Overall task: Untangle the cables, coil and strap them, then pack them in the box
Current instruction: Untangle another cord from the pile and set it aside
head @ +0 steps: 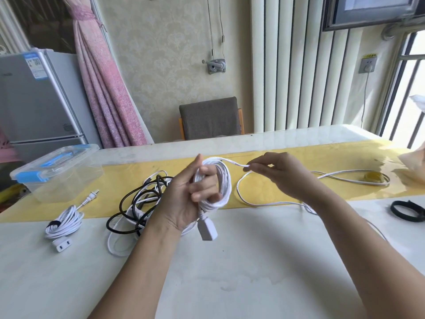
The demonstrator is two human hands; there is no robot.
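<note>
While gripping a half-wound white cable (pixel 224 180) in the left hand (pixel 184 203), fingers curled through its loops, pinched the loose run between thumb and fingertips of the right hand (pixel 285 174), just beside the coil. Held both above the table (pixel 230 272), socket end (pixel 208 231) dangling below the left palm. Trailed the remaining length rightward across the yellow runner (pixel 333 155). Worked with a black-and-white tangle (pixel 135 203) lying behind the left wrist, a strapped white coil (pixel 65 221) further left, the clear box (pixel 69 187) beyond it, and a black strap (pixel 407 211) at far right.
</note>
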